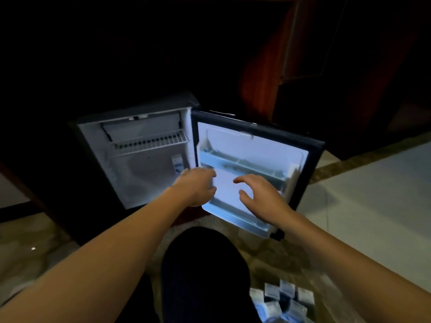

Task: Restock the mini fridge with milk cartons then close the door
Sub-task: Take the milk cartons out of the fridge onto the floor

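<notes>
1. Fridge [130, 173]: one, small, with its one door [256, 145] swung wide open to the right.
2. One milk carton [177, 164] stands inside, low down by the right wall, under one wire rack [149, 143].
3. Two door shelves [242, 165] sit one above the other.
4. Spare cartons [284, 299] lie in a bunch on the floor [361, 206], well apart from the fridge. They are blurry, but I count at least six.
5. Left hand [198, 187] reaches to the door's hinge side with bent fingers. I cannot tell if it grips anything.
6. Right hand [258, 197] hovers before the door, fingers spread apart, holding nothing.
</notes>
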